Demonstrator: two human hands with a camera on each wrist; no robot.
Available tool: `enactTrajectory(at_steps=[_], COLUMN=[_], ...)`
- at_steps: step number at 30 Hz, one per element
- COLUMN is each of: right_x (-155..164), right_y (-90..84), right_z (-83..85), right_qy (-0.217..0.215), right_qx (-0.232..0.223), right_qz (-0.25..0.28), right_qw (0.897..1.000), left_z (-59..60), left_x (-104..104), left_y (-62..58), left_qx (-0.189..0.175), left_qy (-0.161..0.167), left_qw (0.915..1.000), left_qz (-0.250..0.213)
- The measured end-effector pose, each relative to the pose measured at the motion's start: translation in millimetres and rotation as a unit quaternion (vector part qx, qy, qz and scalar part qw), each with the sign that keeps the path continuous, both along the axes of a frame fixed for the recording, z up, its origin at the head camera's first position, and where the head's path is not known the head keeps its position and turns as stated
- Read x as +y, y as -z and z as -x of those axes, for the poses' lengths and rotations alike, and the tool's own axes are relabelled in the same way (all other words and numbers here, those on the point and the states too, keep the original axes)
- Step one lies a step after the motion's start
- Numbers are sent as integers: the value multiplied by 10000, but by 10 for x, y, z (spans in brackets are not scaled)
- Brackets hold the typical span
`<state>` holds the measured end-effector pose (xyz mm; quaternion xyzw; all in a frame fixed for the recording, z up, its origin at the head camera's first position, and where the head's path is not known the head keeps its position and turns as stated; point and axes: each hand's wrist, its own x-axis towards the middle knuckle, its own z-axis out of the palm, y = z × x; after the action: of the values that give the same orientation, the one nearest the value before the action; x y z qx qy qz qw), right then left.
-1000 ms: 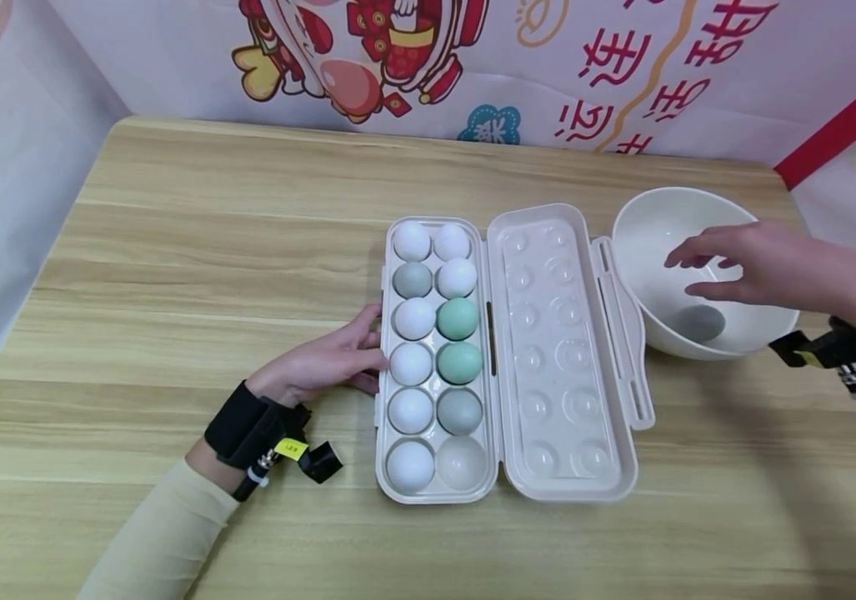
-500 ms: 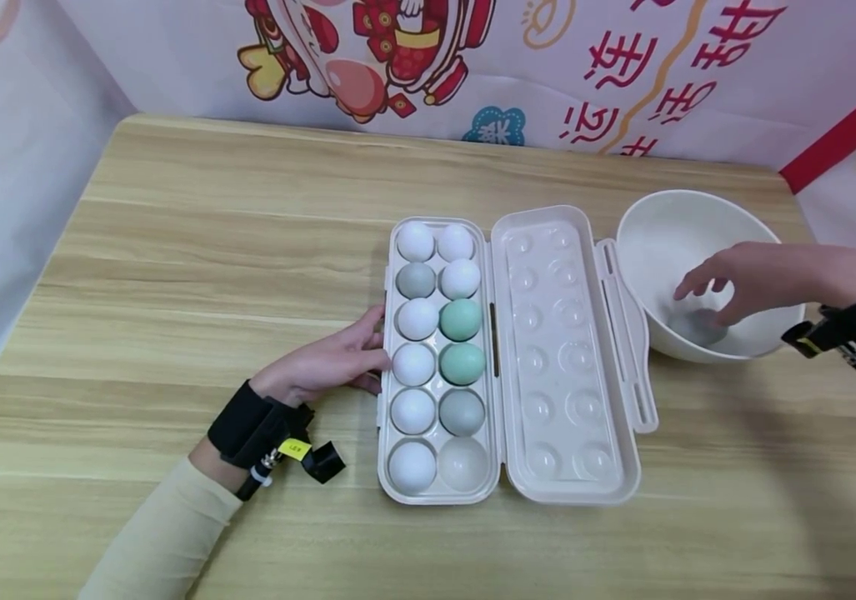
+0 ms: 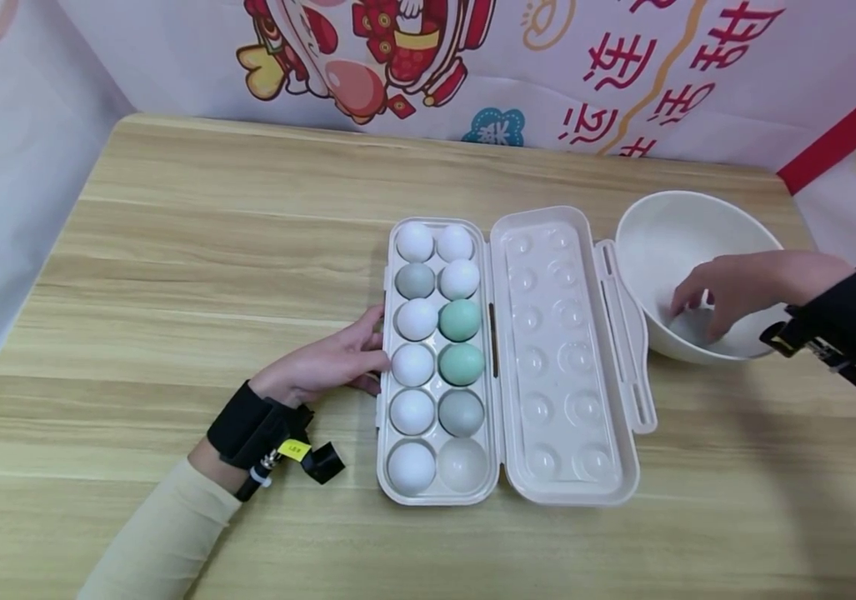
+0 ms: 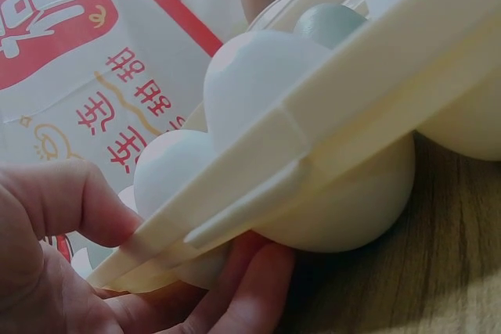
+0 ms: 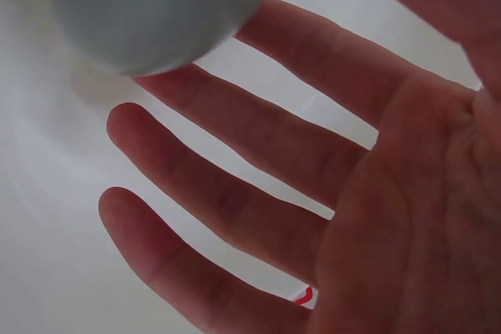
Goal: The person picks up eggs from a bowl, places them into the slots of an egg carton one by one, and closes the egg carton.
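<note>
An egg carton [image 3: 438, 499] stands open in the middle of the table, its cups filled with white, grey and green eggs except a bare cup at the near right. My left hand [image 3: 326, 360] holds the carton's left edge; in the left wrist view the thumb [image 4: 86, 205] lies over the rim and fingers are below it. Inside the white bowl [image 3: 648, 237] at the right, my right hand [image 3: 750, 282] has thumb and fingers around a grey egg [image 3: 692, 327]. The right wrist view shows this egg [image 5: 156, 13] at the fingertips, the other fingers spread.
The carton's lid [image 3: 563, 358] lies flat to the right, its handle [image 3: 626, 333] close beside the bowl. Behind the wooden table [image 3: 247, 208] hangs a printed white cloth [image 3: 172, 58].
My right hand has lowered into the bowl and its fingers have closed in around the grey egg. The left hand stays on the carton's edge.
</note>
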<state>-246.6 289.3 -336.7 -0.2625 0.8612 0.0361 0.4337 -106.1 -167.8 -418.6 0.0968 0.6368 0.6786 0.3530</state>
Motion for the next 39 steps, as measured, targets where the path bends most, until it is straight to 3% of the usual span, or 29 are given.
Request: enactTrajectory(at_steps=[10, 24, 39], right_x=[-34, -17, -113], right_y=[4, -55, -182], right_z=[12, -14, -98], right_qy=[-33, -5, -253], right_qx=[-237, 187, 1430], right_qz=[-31, 238, 882], right_qw=[9997, 9995, 9855], left_z=[4, 4, 1], left_x=[3, 4, 7], left_y=[-4, -11, 10], left_qx=[-27, -44, 144], left_qy=[-18, -24, 112], left_qw=[10000, 10000, 9996], left_qz=[7, 35, -203])
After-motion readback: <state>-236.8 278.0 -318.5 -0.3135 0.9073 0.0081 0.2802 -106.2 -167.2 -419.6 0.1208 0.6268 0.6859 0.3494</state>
